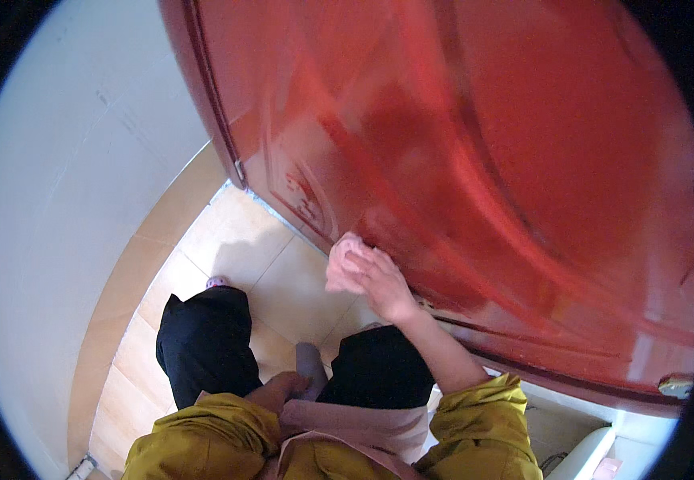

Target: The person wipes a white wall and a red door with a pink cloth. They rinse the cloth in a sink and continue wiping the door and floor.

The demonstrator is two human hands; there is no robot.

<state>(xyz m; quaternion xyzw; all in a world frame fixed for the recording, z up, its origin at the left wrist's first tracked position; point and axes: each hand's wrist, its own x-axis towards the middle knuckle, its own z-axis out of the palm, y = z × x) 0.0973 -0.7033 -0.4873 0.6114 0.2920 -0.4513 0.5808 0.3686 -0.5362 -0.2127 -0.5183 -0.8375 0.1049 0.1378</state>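
Observation:
My right hand (pixel 385 287) holds a crumpled pink cloth (pixel 347 264) against the lower part of a glossy red door (pixel 419 180), near its edge. My left hand (pixel 292 385) is low in front of my body, beside a grey cylindrical thing (pixel 311 367) between my knees. The left fingers are partly hidden by my sleeve and wrist, so whether they grip it cannot be told. The door's surface shows reflections and a raised moulded pattern.
A pale wall (pixel 71 198) with a tan skirting (pixel 125 270) curves along the left. Light floor tiles (pixel 299 276) lie beneath me. The door's frame (pixel 215 108) stands at the upper left. A white object (pixel 587 453) and a small pink thing (pixel 608 468) are at the lower right.

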